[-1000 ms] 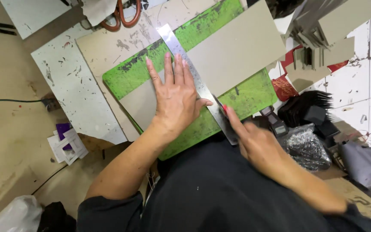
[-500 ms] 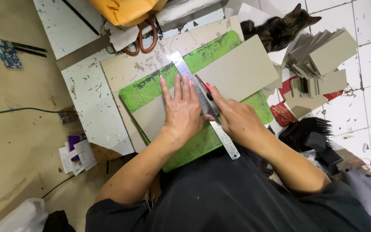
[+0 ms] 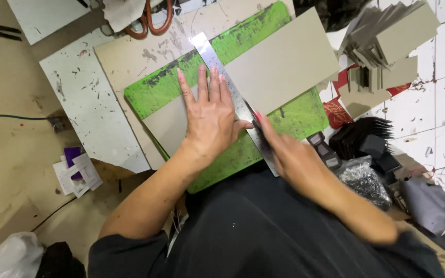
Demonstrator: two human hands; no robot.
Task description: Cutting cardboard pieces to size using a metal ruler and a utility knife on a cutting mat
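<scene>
Two bare hands at a long steel ruler laid across a flat grey cardboard sheet on a scuffed green cutting mat.

The left hand lies flat, fingers spread and straight, pressing on the ruler and the grey sheet under it; its grip is open, pinching nothing. The right hand sits just beside it at the ruler's near edge, blurred, fingers drawn together, so I cannot tell whether its grip closes on anything. The ruler runs diagonally away from both hands, touching the sheet along its length. Beyond the right hand, well apart, is a fanned stack of cut grey card pieces; near its wrist lies a crumpled black plastic bag. Past the left fingertips hang orange-handled scissors.
</scene>
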